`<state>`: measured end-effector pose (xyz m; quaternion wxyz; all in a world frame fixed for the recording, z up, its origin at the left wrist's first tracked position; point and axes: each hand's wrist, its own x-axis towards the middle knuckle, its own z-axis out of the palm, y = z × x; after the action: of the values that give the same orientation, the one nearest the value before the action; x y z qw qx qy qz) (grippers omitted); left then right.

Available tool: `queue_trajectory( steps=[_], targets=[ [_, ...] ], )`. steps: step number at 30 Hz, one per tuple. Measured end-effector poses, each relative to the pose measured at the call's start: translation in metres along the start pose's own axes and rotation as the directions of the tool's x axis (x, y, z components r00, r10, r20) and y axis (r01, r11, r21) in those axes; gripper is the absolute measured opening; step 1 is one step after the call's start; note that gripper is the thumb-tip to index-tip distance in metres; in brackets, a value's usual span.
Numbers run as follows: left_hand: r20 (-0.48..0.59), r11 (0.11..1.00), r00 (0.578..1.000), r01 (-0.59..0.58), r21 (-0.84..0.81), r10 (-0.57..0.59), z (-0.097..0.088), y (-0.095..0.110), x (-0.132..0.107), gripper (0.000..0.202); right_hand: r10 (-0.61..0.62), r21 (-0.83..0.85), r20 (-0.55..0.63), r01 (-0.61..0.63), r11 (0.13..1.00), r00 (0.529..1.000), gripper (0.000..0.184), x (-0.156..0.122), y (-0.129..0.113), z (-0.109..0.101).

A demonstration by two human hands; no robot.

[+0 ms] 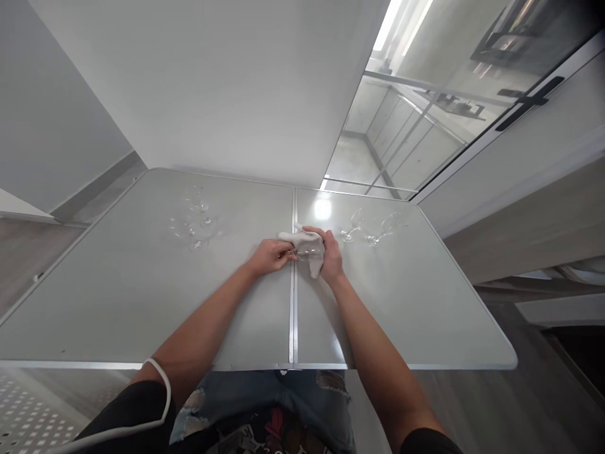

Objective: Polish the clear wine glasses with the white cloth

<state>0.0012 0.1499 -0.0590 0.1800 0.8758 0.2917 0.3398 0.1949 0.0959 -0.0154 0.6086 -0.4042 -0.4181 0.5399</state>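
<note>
A clear stemmed glass (308,253) lies on its side between my hands, above the seam of the table. My left hand (270,256) is closed, its fingers pinching the stem end. My right hand (332,257) curls round the bowl end with a white cloth (315,269) between palm and glass. Part of the cloth also drapes behind the glass toward my left fingers. The rim is hidden by the cloth and my right hand.
The pale folding table (142,302) has a metal seam down its middle. Several clear glasses (195,239) stand on its left half. Two more stemmed glasses, one nearer (347,234) and one farther right (374,239), stand on the right half. A glass door (401,126) is beyond.
</note>
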Motion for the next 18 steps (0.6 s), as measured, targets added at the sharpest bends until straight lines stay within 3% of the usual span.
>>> queue_trajectory(
  steps=[3, 6, 9, 12, 18],
  targets=[
    [-0.016, 0.979, 0.995, 0.094, -0.179, -0.098, -0.004, 0.002, 0.003, 0.032, 0.101, 0.244, 0.004, -0.098, 0.965, 0.995, 0.058, -0.001, 0.003, 0.009],
    [-0.047, 0.934, 0.989, 0.117, -0.337, -0.141, -0.006, 0.003, 0.005, 0.035, 0.116, 0.282, 0.047, -0.124, 0.951, 0.992, 0.05, -0.004, 0.008, 0.018],
    [-0.082, 0.935, 0.983, 0.131, -0.33, -0.166, -0.005, 0.0, 0.007, 0.04, 0.042, 0.216, 0.064, -0.054, 0.975, 0.997, 0.048, -0.007, 0.014, 0.024],
    [-0.067, 0.955, 0.98, 0.164, -0.247, -0.185, -0.001, -0.005, 0.007, 0.049, -0.066, 0.077, 0.11, 0.058, 0.995, 0.992, 0.059, -0.006, 0.022, 0.026],
    [-0.011, 0.95, 0.975, 0.215, -0.227, -0.223, 0.004, -0.014, 0.005, 0.057, -0.173, -0.206, 0.219, 0.219, 0.954, 0.96, 0.063, 0.001, 0.039, 0.017]
  ],
)
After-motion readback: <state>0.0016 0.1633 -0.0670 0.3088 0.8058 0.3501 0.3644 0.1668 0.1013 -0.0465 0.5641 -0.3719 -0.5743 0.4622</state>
